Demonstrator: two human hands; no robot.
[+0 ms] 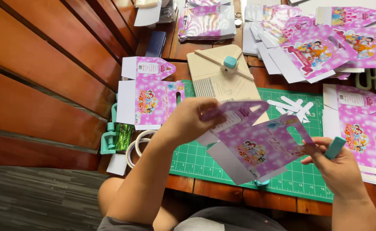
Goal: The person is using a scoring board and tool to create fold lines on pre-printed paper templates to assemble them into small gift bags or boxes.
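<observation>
My left hand (188,119) grips the upper left flap of a pink printed cardboard box cut-out (256,145), held above the green cutting mat (196,160). My right hand (340,164) pinches the cut-out's right edge and also holds a small teal tool (335,147) between its fingers. The cut-out is partly folded, its white underside showing at the lower left. A teal object (263,183) peeks out below its bottom edge.
Flat pink cut-outs lie at the left (147,100), the right (361,128) and in stacks at the back (316,45). A beige scoring board (222,79) with a teal knob, white paper strips (292,107), green scissors (372,79), tape rolls (138,143) and a teal clamp (110,139) surround the mat.
</observation>
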